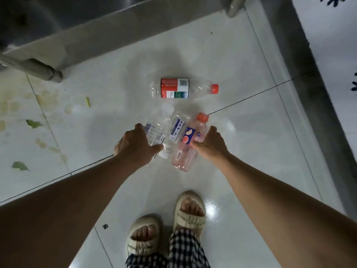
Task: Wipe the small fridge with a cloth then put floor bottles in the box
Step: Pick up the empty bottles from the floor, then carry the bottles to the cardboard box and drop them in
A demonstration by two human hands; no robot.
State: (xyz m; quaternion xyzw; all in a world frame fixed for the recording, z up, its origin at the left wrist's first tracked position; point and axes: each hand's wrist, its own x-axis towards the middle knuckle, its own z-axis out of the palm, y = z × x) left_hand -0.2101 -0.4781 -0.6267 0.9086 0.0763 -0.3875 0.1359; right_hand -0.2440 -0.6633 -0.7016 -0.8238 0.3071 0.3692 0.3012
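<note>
Grey cabinet (58,35) far beyond the fingers, open tile floor (241,151) between. Red-label bottle (183,88) lies empty just past them. Left hand (135,146) grips clear bottles (170,130); right hand (211,145) curls round the pink bottle (188,146), contents unclear.

Both hands down on the floor (241,74): left hand (135,146) grips clear bottles (164,128), right hand (210,146) grips the pink bottle (188,144). Red-label bottle (181,88) lies apart, beyond them.
</note>
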